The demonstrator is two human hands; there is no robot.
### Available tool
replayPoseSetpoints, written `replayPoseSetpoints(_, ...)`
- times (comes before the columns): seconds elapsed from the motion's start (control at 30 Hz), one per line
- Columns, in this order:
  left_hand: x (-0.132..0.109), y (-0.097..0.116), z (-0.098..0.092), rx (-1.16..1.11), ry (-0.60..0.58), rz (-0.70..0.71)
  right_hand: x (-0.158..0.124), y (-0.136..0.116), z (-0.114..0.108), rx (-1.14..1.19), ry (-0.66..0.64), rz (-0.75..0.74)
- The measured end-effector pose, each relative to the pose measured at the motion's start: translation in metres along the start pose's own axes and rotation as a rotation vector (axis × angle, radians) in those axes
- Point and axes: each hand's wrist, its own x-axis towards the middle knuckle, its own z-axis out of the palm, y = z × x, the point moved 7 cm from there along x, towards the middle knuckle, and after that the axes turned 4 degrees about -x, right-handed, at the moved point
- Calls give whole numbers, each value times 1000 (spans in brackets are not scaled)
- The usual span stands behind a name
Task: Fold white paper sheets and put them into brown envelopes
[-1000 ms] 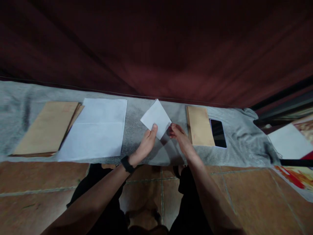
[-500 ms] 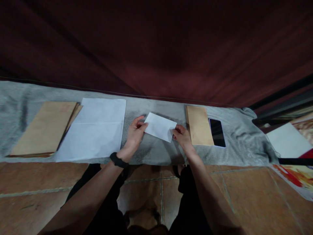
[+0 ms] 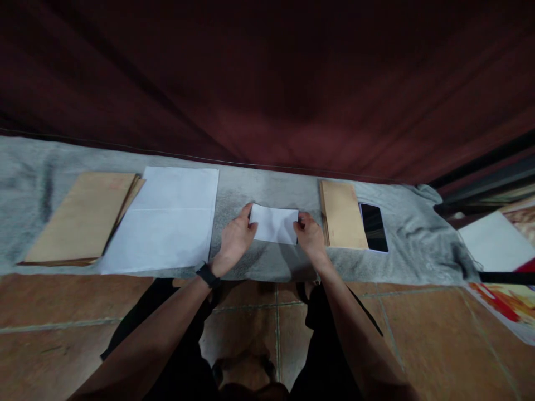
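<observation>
A small white rectangle of paper, seemingly folded, is held level between my two hands above the grey cloth. My left hand pinches its left end, thumb on top and fingers behind. At its right end my right hand grips it the same way, fingertips partly hidden. Left of my hands lies a stack of large white sheets with a crease across the middle. To the right is a pile of brown envelopes, close to my right hand.
A larger pile of brown envelopes lies at the far left, touching the white sheets. A phone with a dark screen rests beside the right-hand envelopes. The grey cloth ends at a front edge above the tiled floor. A dark red curtain hangs behind.
The paper has turned from slanted to nearly level and now sits slightly lower at its left end. My left hand has shifted a little right and closed more firmly on it.
</observation>
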Motion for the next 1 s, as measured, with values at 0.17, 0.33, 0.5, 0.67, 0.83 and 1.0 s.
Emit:
replayPoseSetpoints(0.17, -3, 2, 0, 50, -31, 5, -2, -5, -1, -70, 21, -6)
replayPoseSetpoints(0.33, -4, 3, 1, 123, -21, 23, -9, -12, -7, -125, 143, -77)
replayPoseSetpoints(0.5, -7, 5, 2, 199, -43, 44, -19, -32, -6, -27, 273, -321)
replayPoseSetpoints(0.67, -14, 10, -3, 281, 43, 123, -29, -51, 23, -43, 147, -478)
replayPoseSetpoints(0.83, -26, 36, 4, 234, 244, 437, -31, -53, 38, -123, 92, -502)
replayPoseSetpoints(1.0, -35, 54, 41, 116, 158, 638, -37, -50, 50, -252, 73, -563)
